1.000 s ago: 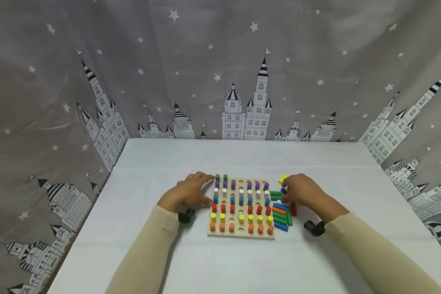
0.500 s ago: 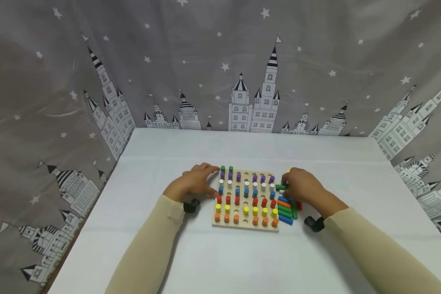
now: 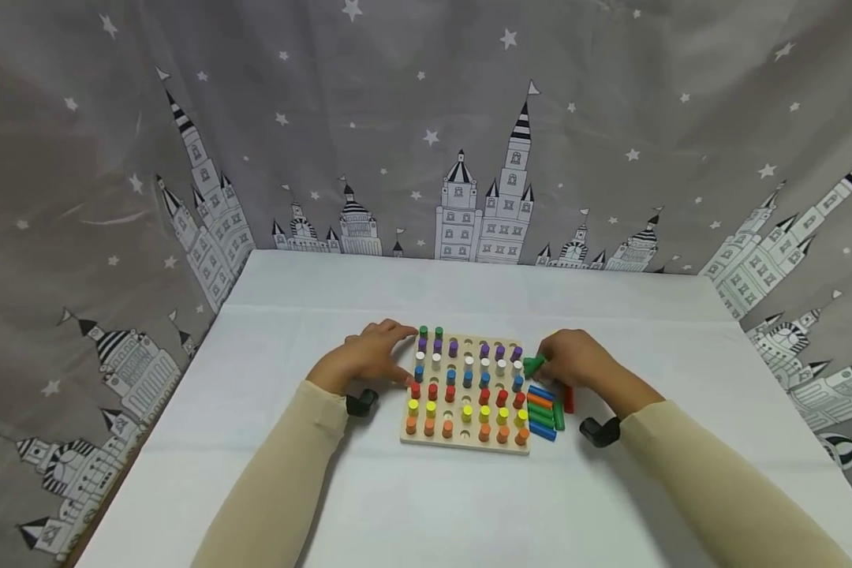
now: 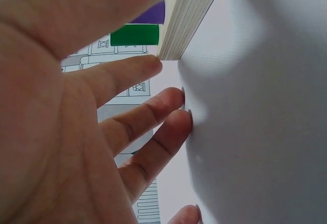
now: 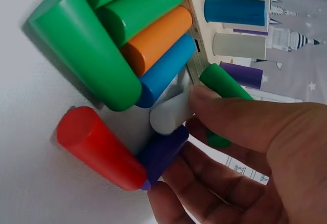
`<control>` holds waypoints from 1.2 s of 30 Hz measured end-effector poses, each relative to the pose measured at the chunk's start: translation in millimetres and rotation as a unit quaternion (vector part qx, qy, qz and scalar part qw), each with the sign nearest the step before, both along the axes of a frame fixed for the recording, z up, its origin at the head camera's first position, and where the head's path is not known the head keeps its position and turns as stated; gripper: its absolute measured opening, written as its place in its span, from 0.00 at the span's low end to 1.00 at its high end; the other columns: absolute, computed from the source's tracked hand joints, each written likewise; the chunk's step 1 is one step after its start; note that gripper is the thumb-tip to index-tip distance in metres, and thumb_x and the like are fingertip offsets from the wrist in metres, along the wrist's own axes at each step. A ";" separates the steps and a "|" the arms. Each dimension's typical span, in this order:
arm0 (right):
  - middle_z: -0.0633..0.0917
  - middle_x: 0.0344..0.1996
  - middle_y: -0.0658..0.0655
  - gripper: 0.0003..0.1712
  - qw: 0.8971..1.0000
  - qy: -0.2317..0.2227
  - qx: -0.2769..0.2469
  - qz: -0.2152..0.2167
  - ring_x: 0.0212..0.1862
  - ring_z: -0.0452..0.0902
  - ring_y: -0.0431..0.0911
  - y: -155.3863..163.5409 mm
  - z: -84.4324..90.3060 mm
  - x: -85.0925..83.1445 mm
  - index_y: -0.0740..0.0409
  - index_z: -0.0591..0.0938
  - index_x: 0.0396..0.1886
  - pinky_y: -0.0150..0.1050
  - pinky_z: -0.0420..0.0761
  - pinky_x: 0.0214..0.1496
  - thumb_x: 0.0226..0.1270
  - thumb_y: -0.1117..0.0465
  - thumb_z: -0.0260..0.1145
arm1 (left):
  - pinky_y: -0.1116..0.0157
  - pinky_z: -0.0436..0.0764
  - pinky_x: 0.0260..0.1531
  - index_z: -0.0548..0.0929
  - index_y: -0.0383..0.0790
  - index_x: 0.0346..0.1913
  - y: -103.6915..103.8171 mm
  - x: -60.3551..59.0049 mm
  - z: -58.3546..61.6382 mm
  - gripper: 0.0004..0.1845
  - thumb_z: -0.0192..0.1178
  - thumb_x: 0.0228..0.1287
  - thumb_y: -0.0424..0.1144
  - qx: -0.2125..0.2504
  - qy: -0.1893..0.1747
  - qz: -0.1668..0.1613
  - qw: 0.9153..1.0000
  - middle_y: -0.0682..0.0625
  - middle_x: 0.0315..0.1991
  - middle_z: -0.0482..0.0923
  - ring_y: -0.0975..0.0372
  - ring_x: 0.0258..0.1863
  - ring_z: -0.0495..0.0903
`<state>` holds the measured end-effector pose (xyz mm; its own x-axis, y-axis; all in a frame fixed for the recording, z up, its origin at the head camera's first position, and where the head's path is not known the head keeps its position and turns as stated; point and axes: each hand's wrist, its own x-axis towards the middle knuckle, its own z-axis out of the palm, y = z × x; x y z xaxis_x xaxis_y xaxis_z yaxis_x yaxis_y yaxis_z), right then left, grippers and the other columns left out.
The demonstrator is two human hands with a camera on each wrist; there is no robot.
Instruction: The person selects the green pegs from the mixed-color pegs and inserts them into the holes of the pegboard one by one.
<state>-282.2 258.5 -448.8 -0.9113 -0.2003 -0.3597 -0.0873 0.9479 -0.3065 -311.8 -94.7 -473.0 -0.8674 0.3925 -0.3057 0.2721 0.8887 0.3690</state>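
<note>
A wooden peg board (image 3: 461, 440) lies on the white table, with rows of green, purple, white, blue, red, yellow and orange pegs and several bare holes. My left hand (image 3: 397, 356) rests flat at the board's left edge, fingers straight on the cloth (image 4: 168, 96) beside the board's corner (image 4: 191, 15). My right hand (image 3: 543, 365) pinches a green peg (image 3: 532, 364) at the board's right edge, tilted off the table. In the right wrist view the thumb lies across this green peg (image 5: 220, 81).
Loose pegs lie to the right of the board: green (image 5: 84, 55), orange (image 5: 156, 38), blue (image 5: 163, 73), white (image 5: 171, 113), purple (image 5: 163, 152) and red (image 5: 99, 147). A grey curtain with stars and castles (image 3: 483, 158) surrounds the table on three sides.
My right hand has taken a green peg from beside the board and tipped it up. The yellow peg seen behind that hand earlier is out of sight. The left hand stays put.
</note>
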 end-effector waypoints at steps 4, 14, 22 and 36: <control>0.88 0.40 0.56 0.12 1.000 0.004 -0.021 -0.014 0.38 0.79 0.47 3.8 -2.0 -4.2 0.58 0.91 0.48 0.42 0.85 0.46 0.71 0.57 0.72 | 0.29 0.64 0.71 0.67 0.53 0.80 1.2 -0.1 3.9 0.50 0.79 0.57 0.55 0.002 0.000 0.006 1.000 0.45 0.80 0.65 0.44 0.78 0.63; 0.91 0.44 0.56 0.14 0.999 0.005 -0.038 -0.007 0.39 0.80 0.46 3.3 -15.1 5.6 0.59 0.91 0.50 0.51 0.88 0.55 0.68 0.58 0.74 | 0.30 0.68 0.68 0.70 0.54 0.78 3.9 17.7 -14.5 0.49 0.81 0.54 0.55 0.014 0.001 0.009 1.000 0.46 0.77 0.69 0.45 0.76 0.67; 0.92 0.44 0.54 0.10 0.999 0.038 -0.023 -0.002 0.41 0.80 0.46 -6.7 -9.4 -5.5 0.56 0.93 0.47 0.53 0.86 0.59 0.70 0.59 0.71 | 0.28 0.67 0.68 0.70 0.51 0.78 1.7 8.7 -0.6 0.49 0.81 0.54 0.52 0.008 0.019 0.007 1.000 0.44 0.77 0.68 0.43 0.75 0.67; 0.89 0.41 0.58 0.15 0.995 0.081 -0.045 -0.044 0.38 0.80 0.49 -0.2 -3.6 -19.2 0.53 0.87 0.57 0.46 0.86 0.46 0.74 0.58 0.68 | 0.30 0.67 0.68 0.70 0.51 0.78 2.2 8.2 2.6 0.48 0.81 0.55 0.52 0.012 0.017 0.003 1.000 0.44 0.76 0.69 0.44 0.75 0.67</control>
<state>-301.4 258.3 -452.3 -0.9713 -0.1421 -0.1908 -0.0605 0.9233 -0.3793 -303.6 -92.5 -470.4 -0.8800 0.3937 -0.2657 0.2790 0.8813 0.3815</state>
